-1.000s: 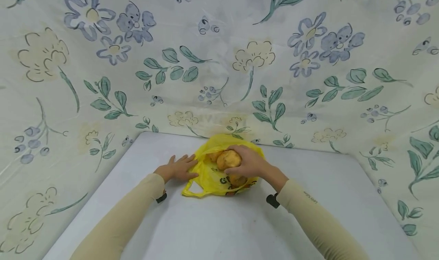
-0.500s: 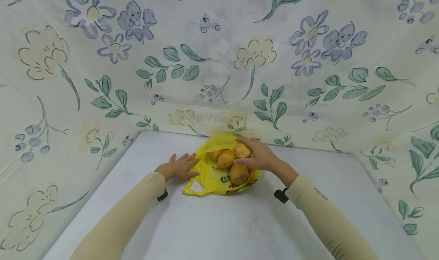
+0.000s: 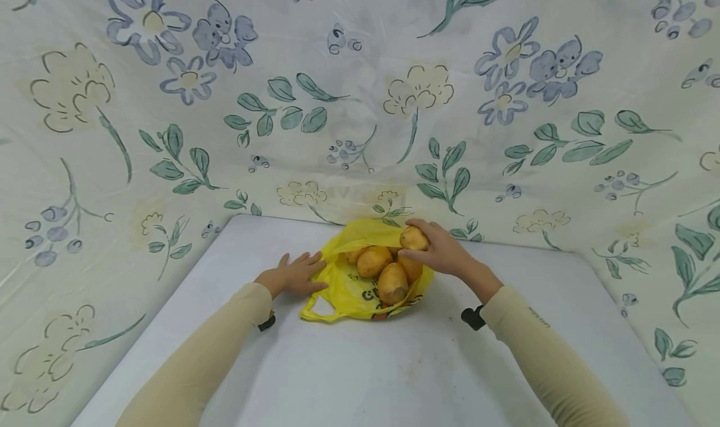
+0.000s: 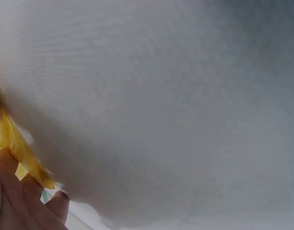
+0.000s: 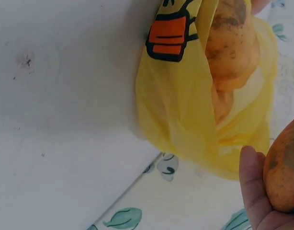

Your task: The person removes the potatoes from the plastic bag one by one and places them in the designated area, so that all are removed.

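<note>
A yellow plastic bag point(image 3: 342, 292) lies on its side at the back of the white table, its mouth facing me. Inside are several potatoes; the nearest potato point(image 3: 392, 284) has a dark end. My left hand point(image 3: 292, 278) rests with spread fingers on the bag's left edge, beside the looped handle. With my right hand point(image 3: 444, 252) I grip one potato point(image 3: 413, 238) over the bag's right rim. In the right wrist view this potato point(image 5: 286, 167) sits against the thumb side of the hand, partly out of frame. Bag plastic point(image 4: 22, 153) shows by the left fingers.
The white table point(image 3: 349, 377) extends in front of the bag, with small dirt specks point(image 3: 419, 371) on it. Close behind its back edge hangs a floral sheet point(image 3: 360, 133), which also covers both sides.
My right hand has lifted the potato up and to the right, from among the others to the bag's right rim, uncovering the potatoes below. The left hand has stayed in place.
</note>
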The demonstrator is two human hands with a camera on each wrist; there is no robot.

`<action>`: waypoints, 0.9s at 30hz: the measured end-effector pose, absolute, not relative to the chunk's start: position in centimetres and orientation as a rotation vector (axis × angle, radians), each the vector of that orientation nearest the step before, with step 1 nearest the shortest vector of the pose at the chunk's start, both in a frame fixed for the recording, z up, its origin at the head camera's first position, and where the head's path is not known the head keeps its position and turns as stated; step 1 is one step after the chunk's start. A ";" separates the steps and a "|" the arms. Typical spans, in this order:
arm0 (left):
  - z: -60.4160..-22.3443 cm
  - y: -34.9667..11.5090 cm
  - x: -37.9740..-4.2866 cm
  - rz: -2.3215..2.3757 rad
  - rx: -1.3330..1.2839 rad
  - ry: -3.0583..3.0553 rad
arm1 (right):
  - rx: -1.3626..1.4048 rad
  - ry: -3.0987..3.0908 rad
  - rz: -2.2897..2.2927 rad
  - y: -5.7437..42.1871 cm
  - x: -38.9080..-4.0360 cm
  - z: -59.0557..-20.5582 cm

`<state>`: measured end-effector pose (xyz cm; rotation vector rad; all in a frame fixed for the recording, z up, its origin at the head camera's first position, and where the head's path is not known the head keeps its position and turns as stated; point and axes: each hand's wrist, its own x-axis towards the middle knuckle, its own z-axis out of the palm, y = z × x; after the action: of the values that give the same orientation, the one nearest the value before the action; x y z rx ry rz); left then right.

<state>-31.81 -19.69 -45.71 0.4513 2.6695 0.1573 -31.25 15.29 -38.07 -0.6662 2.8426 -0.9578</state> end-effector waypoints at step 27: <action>-45.3 -19.7 -31.5 0.179 0.453 2.667 | -0.586 3.004 -0.849 20.2 -32.5 -37.8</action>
<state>-31.45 -19.69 -45.33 0.4530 2.6670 0.1792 -32.50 20.20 -37.76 -0.5857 3.0042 -0.8494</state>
